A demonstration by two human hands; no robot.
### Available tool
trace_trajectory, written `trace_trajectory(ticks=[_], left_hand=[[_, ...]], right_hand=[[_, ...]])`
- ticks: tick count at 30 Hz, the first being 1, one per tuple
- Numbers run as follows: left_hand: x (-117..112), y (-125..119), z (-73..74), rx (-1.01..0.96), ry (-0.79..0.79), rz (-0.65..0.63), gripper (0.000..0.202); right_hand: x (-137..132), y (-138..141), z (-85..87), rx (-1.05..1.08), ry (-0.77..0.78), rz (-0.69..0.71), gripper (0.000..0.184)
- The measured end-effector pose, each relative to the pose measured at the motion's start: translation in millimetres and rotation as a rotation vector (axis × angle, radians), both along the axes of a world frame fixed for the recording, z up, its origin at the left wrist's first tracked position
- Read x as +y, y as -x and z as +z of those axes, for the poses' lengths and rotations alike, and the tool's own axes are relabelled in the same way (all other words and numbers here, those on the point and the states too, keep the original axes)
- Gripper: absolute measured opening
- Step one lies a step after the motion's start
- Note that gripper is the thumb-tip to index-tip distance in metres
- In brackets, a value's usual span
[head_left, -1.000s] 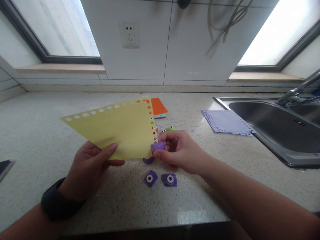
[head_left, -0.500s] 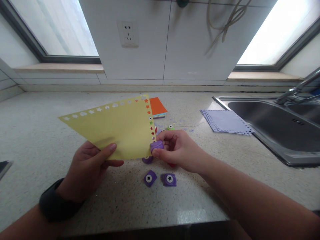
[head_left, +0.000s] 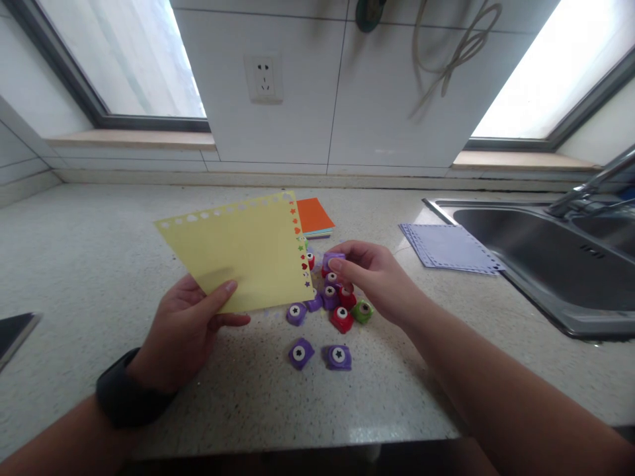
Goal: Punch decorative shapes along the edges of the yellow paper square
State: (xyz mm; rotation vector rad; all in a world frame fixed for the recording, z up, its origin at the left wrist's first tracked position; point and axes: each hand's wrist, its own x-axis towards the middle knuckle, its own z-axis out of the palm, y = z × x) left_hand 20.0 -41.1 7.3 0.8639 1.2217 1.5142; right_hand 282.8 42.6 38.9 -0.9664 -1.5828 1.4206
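Observation:
My left hand (head_left: 191, 324) grips the lower edge of a yellow paper sheet (head_left: 243, 254), held up off the counter; shaped holes run along its top and right edges. My right hand (head_left: 374, 274) pinches a small purple punch (head_left: 333, 259) just right of the sheet, above a cluster of purple, red and green punches (head_left: 337, 304). Two more purple punches (head_left: 320, 355) lie nearer to me on the counter.
An orange-topped stack of paper (head_left: 313, 217) lies behind the sheet. Lilac punched sheets (head_left: 449, 246) sit beside a steel sink (head_left: 550, 258) with a tap at the right. A dark flat object (head_left: 14, 330) pokes in at the left edge. A wall socket (head_left: 264, 78) is above.
My right hand has drawn the purple punch off the sheet's lower right corner, up and to the right. The cluster of punches beneath is now uncovered. The sheet shifted a little rightward.

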Motion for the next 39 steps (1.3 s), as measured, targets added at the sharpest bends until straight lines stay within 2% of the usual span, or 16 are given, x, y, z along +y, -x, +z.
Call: trace_trajectory(ticks=[12, 20, 29, 35, 39], left_hand=[[3, 1, -2.0, 0.003, 0.026, 0.008, 0.035], [3, 2, -4.5, 0.008, -0.041, 0.008, 0.027], [3, -3, -4.5, 0.074, -0.076, 0.006, 0.026], [0, -4, -2.5, 0.107, -0.075, 0.002, 0.024], [0, -4, -1.6, 0.105, -0.076, 0.018, 0.024]], right_hand=[[27, -13, -7.6, -0.361, -0.277, -0.217, 0.028], [40, -21, -17.9, -0.538, -0.270, -0.234, 0.032], [46, -26, -16.9, -0.590, -0.207, -0.268, 0.037], [53, -33, -17.6, -0.655, -0.220, -0.334, 0.039], [55, -36, -18.3, -0.718, -0.231, -0.319, 0.037]])
